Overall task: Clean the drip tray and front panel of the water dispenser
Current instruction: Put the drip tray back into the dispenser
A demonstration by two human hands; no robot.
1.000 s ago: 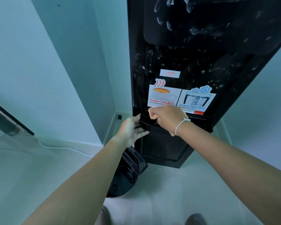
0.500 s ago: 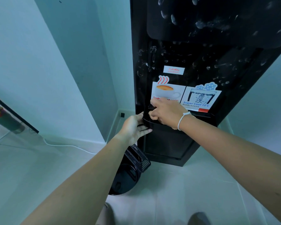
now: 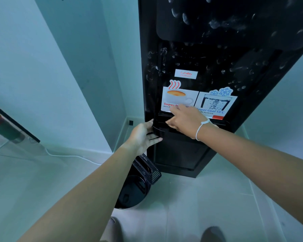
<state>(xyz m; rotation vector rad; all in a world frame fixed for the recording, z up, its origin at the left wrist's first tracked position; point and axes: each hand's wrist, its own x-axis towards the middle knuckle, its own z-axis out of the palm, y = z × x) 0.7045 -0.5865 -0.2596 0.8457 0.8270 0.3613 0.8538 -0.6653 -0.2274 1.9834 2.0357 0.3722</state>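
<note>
A black round bin (image 3: 135,193) stands on the floor at near left, a slotted grille (image 3: 147,169) propped on its rim; its contents cannot be made out. Above it, the left hand (image 3: 143,135) curls round the left end of the drip tray (image 3: 158,128), seated low in the black water dispenser (image 3: 199,67). The tray looks light, stiff, probably wet and slick; both ends suit gripping. The right hand (image 3: 185,121) rests over the tray with fingers extended, holding nothing. The smeared front panel (image 3: 226,58) rises beyond.

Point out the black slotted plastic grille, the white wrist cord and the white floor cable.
Black slotted plastic grille (image 3: 148,169), head view, slotted top face.
White wrist cord (image 3: 200,127), head view, its middle.
White floor cable (image 3: 68,155), head view, mid-run.
</note>
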